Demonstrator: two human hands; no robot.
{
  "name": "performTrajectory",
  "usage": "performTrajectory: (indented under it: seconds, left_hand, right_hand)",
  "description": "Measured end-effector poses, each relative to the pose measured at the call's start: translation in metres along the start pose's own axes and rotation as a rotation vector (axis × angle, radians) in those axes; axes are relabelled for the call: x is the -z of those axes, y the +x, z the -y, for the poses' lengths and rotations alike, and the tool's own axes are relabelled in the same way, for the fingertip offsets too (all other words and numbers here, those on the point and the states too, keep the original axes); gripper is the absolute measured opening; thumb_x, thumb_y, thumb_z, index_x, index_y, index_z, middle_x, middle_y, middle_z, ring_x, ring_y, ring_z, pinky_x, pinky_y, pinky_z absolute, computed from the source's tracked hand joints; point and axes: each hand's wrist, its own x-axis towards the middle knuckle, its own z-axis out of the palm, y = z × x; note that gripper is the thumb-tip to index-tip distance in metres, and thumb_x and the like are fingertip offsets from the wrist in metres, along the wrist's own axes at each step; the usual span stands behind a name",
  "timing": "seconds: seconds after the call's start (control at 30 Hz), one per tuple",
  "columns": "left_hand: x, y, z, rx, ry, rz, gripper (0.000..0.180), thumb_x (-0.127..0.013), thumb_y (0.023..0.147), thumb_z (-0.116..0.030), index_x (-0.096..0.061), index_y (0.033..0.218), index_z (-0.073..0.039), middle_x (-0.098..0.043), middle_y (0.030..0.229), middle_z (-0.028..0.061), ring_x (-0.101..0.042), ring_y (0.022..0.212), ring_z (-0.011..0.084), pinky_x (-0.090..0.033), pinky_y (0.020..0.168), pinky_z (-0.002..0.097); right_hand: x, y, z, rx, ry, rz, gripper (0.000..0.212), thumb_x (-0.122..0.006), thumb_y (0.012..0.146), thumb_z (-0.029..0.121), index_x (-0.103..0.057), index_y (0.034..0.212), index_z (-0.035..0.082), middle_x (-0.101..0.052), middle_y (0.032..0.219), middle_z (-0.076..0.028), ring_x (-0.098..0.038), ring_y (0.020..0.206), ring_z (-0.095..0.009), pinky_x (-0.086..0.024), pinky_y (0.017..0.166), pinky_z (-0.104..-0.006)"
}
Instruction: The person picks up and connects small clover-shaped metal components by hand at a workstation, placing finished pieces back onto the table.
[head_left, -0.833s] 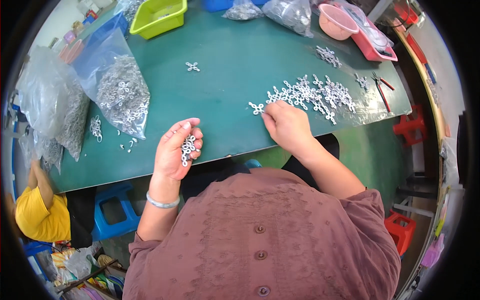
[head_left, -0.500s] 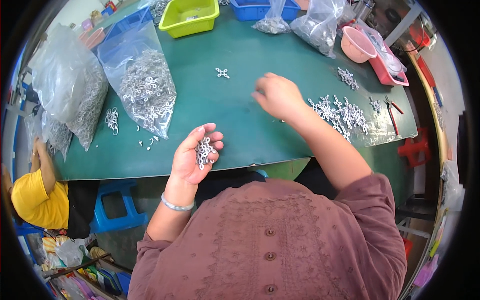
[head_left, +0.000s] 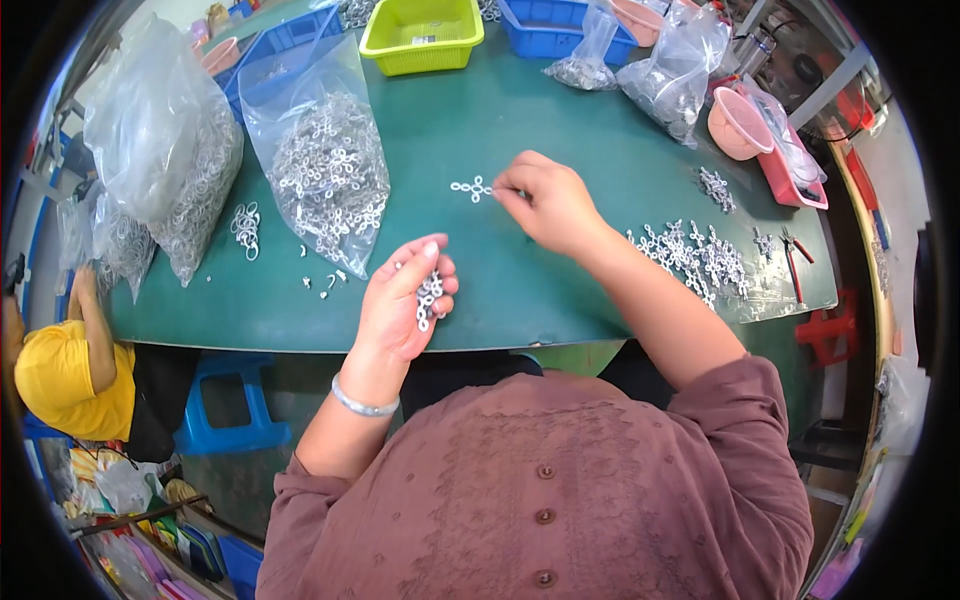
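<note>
My left hand (head_left: 405, 298) is curled, palm up, around a small bunch of silvery ring links (head_left: 430, 298), above the table's near edge. Thumb and fingers of my right hand (head_left: 548, 200) pinch the right end of a cross-shaped piece of linked rings (head_left: 470, 189); the fingers partly cover that end. More linked ring pieces (head_left: 690, 255) lie in a loose heap to the right of my right forearm. Left of my left hand, a clear plastic bag (head_left: 325, 180) full of silvery links rests on its side.
The table top is green (head_left: 480, 270). Bulging clear bags (head_left: 165, 150) stand at left. A lime basket (head_left: 422, 35), blue bin (head_left: 565, 28) and pink bowl (head_left: 740, 122) sit along the back. Red-handled pliers (head_left: 795, 265) lie at right. A person in yellow (head_left: 75, 380) is at far left.
My right hand has come to the cross-shaped piece, which lay apart from it, and now pinches its end. The left hand still holds its links. The whole view has shifted slightly.
</note>
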Motion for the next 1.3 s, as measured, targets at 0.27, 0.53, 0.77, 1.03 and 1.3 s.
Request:
performTrajectory:
  seconds: [0.27,0.53,0.77,1.03,1.3]
  left_hand:
    - [-0.029,0.009,0.012,-0.051,0.147,0.026,0.011,-0.053,0.085,-0.015,-0.053,0.086,-0.005,-0.054,0.071,0.0049,-0.052,0.059,0.0128,-0.038,0.042,0.0201]
    - [-0.041,0.005,0.022,-0.03,0.187,0.052,0.01,-0.052,0.085,-0.014,-0.055,0.087,-0.004,-0.054,0.07,0.0047,-0.052,0.059,0.0127,-0.038,0.042,0.0202]
    - [-0.045,0.005,0.028,-0.016,0.122,0.106,0.017,-0.051,0.086,-0.015,-0.055,0.098,-0.005,-0.053,0.072,0.0047,-0.052,0.061,0.0131,-0.039,0.044,0.0198]
    - [-0.05,0.006,0.029,-0.008,0.095,0.138,0.018,-0.049,0.087,-0.016,-0.054,0.1,-0.004,-0.053,0.073,0.0054,-0.052,0.061,0.014,-0.039,0.044,0.0201]
    - [-0.049,0.003,0.028,0.007,0.097,0.158,0.016,-0.048,0.087,-0.015,-0.055,0.097,-0.003,-0.054,0.074,0.0053,-0.052,0.062,0.0138,-0.039,0.045,0.0202]
  right_hand:
    - [0.035,-0.042,0.031,0.152,0.025,-0.037,0.006,-0.059,0.073,0.008,-0.06,0.076,0.004,-0.053,0.074,-0.008,-0.053,0.065,-0.026,-0.044,0.058,-0.0328]
    - [0.041,-0.062,0.018,-0.426,0.757,0.091,0.008,-0.06,0.077,0.005,-0.06,0.08,-0.002,-0.051,0.072,-0.001,-0.048,0.064,-0.007,-0.039,0.055,-0.0208]
    - [0.046,-0.069,0.026,-0.222,0.593,-0.055,0.006,-0.06,0.075,0.001,-0.06,0.081,-0.002,-0.053,0.076,-0.003,-0.05,0.065,-0.007,-0.041,0.057,-0.0206]
    - [0.047,-0.073,0.021,-0.259,0.632,-0.09,0.008,-0.061,0.074,0.001,-0.06,0.082,-0.001,-0.053,0.075,-0.002,-0.049,0.063,-0.006,-0.04,0.056,-0.02]
    - [0.047,-0.072,0.022,-0.398,0.744,-0.04,0.008,-0.061,0.075,0.004,-0.06,0.081,-0.001,-0.052,0.073,0.0,-0.047,0.062,-0.005,-0.039,0.055,-0.0193]
